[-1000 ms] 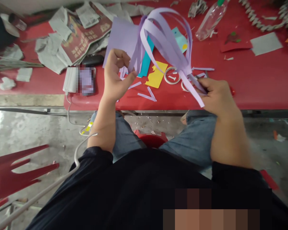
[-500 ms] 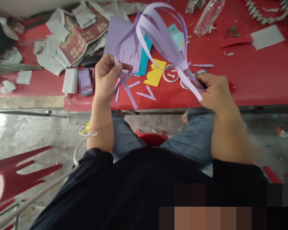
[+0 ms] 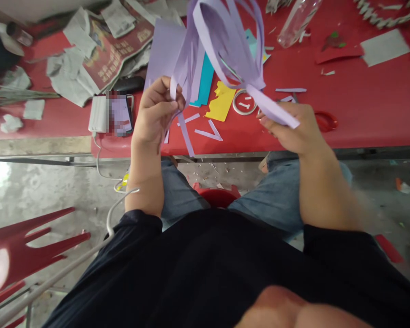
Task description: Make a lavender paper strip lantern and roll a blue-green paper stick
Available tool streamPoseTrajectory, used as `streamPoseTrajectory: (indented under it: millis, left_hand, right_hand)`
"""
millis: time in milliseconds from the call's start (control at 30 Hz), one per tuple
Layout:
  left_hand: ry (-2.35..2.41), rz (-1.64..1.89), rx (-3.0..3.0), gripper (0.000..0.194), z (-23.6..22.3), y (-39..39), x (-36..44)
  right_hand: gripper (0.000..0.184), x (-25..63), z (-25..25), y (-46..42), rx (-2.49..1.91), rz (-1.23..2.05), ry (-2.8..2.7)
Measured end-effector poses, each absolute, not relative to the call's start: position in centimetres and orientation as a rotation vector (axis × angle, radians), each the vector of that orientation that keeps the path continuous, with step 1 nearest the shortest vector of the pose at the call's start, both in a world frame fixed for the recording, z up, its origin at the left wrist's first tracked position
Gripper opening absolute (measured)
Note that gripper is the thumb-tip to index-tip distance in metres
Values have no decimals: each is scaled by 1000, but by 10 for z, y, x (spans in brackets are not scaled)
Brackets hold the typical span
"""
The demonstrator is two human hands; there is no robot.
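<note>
Working above red table [image 3: 362,100]. Holding purple strips [image 3: 241,54] aloft, looped toward far side, over middle of near edge. Pinching left portion narrowly in left hand [image 3: 157,109], between thumb and fingers; clasping near right end in right hand [image 3: 299,130], partly hidden at contact. Noting on table, between hands: yellow card [image 3: 221,104], white ring [image 3: 234,102] just right.

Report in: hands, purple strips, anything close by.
Left hand pinching purple strips; right hand gripping their gathered end. Strips looped above red table. Yellow paper, white ring lying between hands.
</note>
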State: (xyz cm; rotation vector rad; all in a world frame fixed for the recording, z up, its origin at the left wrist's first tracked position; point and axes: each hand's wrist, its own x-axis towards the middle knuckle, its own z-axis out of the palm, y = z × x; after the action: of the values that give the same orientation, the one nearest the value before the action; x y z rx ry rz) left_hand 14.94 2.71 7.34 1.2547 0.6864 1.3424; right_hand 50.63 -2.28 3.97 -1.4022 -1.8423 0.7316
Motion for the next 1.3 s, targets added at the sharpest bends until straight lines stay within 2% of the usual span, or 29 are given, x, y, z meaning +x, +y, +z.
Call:
streamPoseTrajectory:
  millis: [100, 233, 400, 633, 867, 1033, 1167, 1300]
  left_hand:
    - [753, 1287, 1266, 17, 77, 21, 150]
    - [791, 1357, 1251, 34, 78, 19, 157]
    - [719, 1479, 1207, 24, 84, 19, 167]
    - [720, 1388, 1165, 37, 77, 32, 144]
    - [824, 1361, 1152, 22, 64, 36, 144]
    - [915, 1490, 1210, 8, 54, 46, 141]
    - [1144, 1691, 1332, 27, 56, 44, 130]
    - [1142, 1602, 1299, 36, 71, 33, 119]
  right_hand:
    - [30, 502, 44, -25, -1359, 873, -1688]
    - [28, 497, 50, -28, -1334, 927, -1677]
    - [30, 494, 53, -31, -1302, 922, -1707]
    - [41, 496, 59, -37, -1313, 874, -1689]
    - [33, 497, 54, -38, -1341, 959, -1656]
    - [28, 495, 57, -39, -1316, 957, -1619]
    - [29, 492, 60, -41, -1373, 827, -1718]
    - [29, 492, 58, -41, -1375, 826, -1717]
